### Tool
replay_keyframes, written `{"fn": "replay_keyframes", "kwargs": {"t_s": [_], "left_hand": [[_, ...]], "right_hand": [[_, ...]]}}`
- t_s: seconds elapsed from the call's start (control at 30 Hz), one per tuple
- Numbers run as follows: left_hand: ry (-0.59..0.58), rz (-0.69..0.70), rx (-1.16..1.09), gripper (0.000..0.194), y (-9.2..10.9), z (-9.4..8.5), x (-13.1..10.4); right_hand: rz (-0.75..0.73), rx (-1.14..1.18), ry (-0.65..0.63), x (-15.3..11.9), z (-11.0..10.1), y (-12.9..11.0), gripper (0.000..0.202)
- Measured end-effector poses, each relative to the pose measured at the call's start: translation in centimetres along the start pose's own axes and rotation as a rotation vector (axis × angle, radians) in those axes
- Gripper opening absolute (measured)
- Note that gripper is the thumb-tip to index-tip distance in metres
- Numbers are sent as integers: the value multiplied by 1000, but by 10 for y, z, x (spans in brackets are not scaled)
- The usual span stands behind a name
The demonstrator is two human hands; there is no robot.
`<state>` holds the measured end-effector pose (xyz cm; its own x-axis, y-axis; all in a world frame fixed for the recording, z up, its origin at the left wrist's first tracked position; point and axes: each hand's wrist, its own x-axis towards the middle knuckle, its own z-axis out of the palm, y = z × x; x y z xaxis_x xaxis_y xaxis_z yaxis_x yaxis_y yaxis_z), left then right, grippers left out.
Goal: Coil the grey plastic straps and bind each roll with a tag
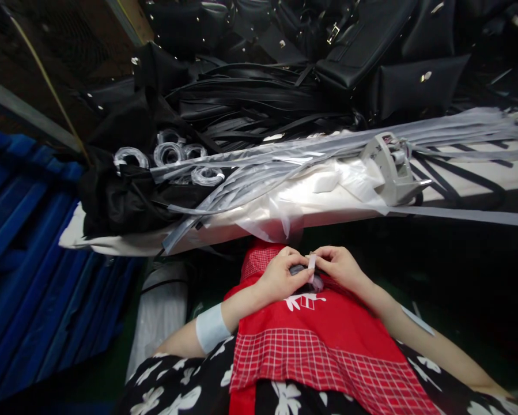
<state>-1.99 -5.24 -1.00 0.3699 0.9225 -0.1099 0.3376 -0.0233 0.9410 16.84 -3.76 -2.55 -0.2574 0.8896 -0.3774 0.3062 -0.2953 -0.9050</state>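
Head view: a dark strap end (301,270) is pinched over the red apron (323,323) by the left hand (280,276) and right hand (339,266), fingers closed, a pale tape strip (312,263) between them. Slippage is judged likely if the tape wrinkles.

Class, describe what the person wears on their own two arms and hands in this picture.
Both hands, left hand and right hand, are bare, with no gloves. The left forearm carries a pale blue band near the elbow. The right forearm has a pale strip stuck on it. No long sleeves show.
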Motion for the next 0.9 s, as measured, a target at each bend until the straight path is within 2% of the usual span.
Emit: {"fn": "replay_keyframes", "kwargs": {"t_s": [0.1,0.23,0.4,0.6,0.7,0.9], "left_hand": [[-73,-83,-32,16,0,2,0],[-80,-175,-65,14,5,6,2],[-70,-163,12,13,17,9,5],[-34,-164,154,16,22,10,5],[-28,-201,109,26,22,11,4],[-59,-186,65,30,20,12,4]], "right_hand": [[-2,-12,30,-1,-3,-4,31],[-11,-8,-93,-4,-14,-15,34],[-45,10,-214,-10,-27,-26,30],[73,11,-183,-11,-25,-24,30],[94,31,-196,-9,-27,-21,30],[76,-37,-259,-8,-30,-20,25]]}}
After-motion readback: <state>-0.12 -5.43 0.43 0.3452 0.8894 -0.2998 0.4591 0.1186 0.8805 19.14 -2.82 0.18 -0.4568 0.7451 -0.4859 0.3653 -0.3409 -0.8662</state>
